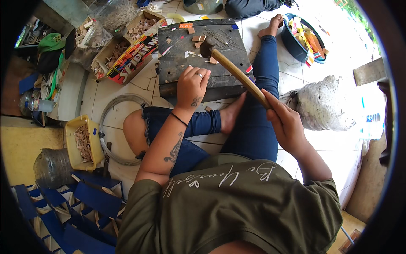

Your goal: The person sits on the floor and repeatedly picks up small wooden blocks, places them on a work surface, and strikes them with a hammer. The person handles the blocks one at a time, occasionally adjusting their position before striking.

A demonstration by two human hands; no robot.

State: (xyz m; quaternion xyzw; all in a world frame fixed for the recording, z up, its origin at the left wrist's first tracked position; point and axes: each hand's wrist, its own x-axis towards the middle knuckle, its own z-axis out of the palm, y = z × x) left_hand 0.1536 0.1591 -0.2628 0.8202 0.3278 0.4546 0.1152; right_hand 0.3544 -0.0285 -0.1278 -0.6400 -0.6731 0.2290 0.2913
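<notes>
My right hand (285, 123) grips the end of a hammer's (237, 73) long wooden handle. The dark metal head hangs over the worktop, near some small wooden blocks (198, 39). With its fingers curled and pressed together, my left hand (193, 86) rests by the near edge of the low dark work block (179, 47); anything inside that hand is hidden. Thin metal wires or nails (220, 38) lie scattered on the worktop's far right. One more small wooden block (213, 60) lies to the right of my left hand.
An open carton (122, 70) of wooden pieces stands left of the work block. A yellow basket (100, 146) of wood bits and a coil of wire (111, 99) lie nearer. At right are a dark tub (292, 44) of colourful pieces and a wrapped bundle (325, 103). Blue-and-wood assemblies (99, 199) crowd the lower left.
</notes>
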